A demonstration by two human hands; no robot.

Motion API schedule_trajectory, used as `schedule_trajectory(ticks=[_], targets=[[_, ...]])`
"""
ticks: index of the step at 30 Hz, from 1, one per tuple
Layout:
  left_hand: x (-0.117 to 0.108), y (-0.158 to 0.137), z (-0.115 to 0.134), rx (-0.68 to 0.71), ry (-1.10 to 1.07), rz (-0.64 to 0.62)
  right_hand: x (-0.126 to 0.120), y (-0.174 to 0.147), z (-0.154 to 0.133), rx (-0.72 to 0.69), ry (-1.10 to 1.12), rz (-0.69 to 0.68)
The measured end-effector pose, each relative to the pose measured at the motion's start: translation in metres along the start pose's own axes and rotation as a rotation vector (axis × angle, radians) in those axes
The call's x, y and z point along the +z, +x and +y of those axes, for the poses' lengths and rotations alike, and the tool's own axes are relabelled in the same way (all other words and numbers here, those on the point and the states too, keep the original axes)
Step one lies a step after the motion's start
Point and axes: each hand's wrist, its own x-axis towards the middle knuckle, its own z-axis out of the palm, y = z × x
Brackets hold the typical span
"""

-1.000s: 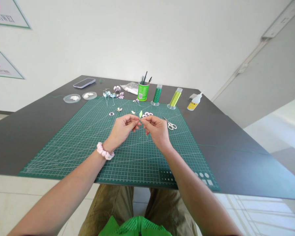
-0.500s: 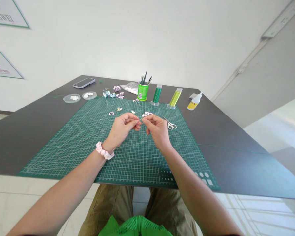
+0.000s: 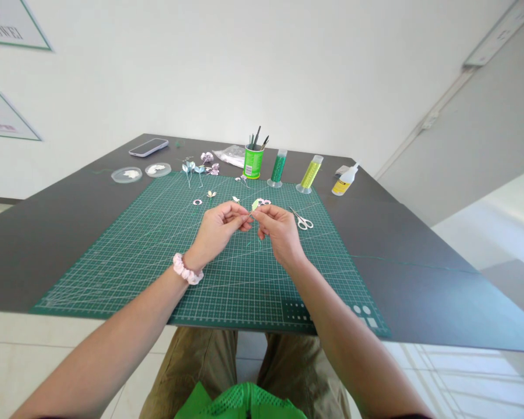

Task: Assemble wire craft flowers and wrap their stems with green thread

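Observation:
My left hand (image 3: 218, 228), a pink scrunchie (image 3: 187, 271) at its wrist, has its fingertips pinched on a thin wire stem (image 3: 250, 214). The fingertips of my right hand (image 3: 280, 231) close on the same stem from the other side. A small pale green leaf-like piece (image 3: 255, 205) shows just above the right fingertips; how it joins the stem is too small to tell. Behind the right fingers lie white-and-purple flower pieces (image 3: 266, 201), partly hidden. White-handled scissors (image 3: 304, 223) rest right of my right hand. Both hands are above the green cutting mat (image 3: 227, 285).
Past the fingers are a small cream flower (image 3: 212, 194) and a purple-edged ring piece (image 3: 197, 202). Farther back stand a green can (image 3: 253, 163) of tools, a green thread spool (image 3: 278, 169), a yellow-green spool (image 3: 311, 174) and a glue bottle (image 3: 344, 180). Two shallow dishes (image 3: 126, 175) sit left.
The pale green leaf-like piece has come into view above the right fingertips, in front of the flower pieces. Both hands keep pinching at nearly the same spot.

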Motion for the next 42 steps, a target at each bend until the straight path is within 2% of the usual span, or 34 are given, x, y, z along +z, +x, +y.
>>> schedule_trajectory(ticks=[11,21,26,35,42], targets=[[-0.001,-0.001,-0.003,0.074,0.087,0.004,0.0,0.001,0.001,-0.036,-0.031,0.031],[-0.002,-0.004,-0.006,0.274,0.365,0.029,0.002,-0.001,0.0,-0.066,-0.152,0.077],[-0.003,-0.005,-0.005,0.325,0.482,0.025,0.003,-0.001,-0.001,-0.08,-0.18,0.08],[-0.002,-0.001,-0.01,0.179,0.246,0.036,0.002,-0.001,0.0,-0.081,-0.166,0.061],[-0.002,-0.002,-0.002,0.095,0.257,-0.006,0.002,-0.001,0.0,-0.089,-0.19,0.035]])
